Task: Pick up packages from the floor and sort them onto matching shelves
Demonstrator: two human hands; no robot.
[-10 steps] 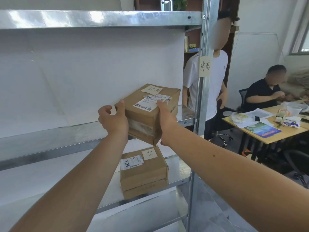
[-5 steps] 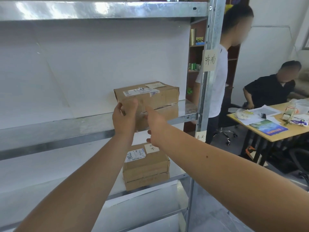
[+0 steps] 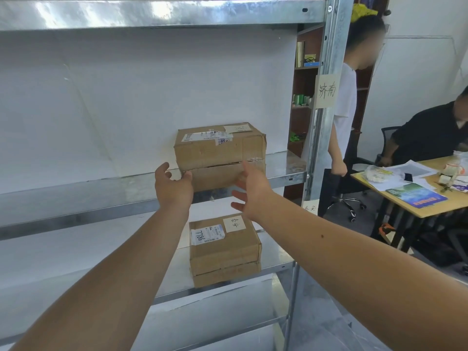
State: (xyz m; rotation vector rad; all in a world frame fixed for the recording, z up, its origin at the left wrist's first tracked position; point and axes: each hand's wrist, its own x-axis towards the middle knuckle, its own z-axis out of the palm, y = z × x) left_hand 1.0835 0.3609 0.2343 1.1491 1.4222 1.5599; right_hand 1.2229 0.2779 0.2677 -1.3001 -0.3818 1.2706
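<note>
cardboard boxes, two: upper box [image 3: 220, 155], lower box [image 3: 224, 249], left hand [image 3: 173, 184], right hand [image 3: 252, 192], fingers released

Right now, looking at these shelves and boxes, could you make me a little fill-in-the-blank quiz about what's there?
1. The upper box rests on the shelf, and the lower box sits one shelf ____ it.
2. Both boxes are made of brown ____.
3. The left hand and right hand are both ____, gripping nothing.
4. The large digits on the lower box's label read ____.

Missing words: below; cardboard; open; 7786
</note>
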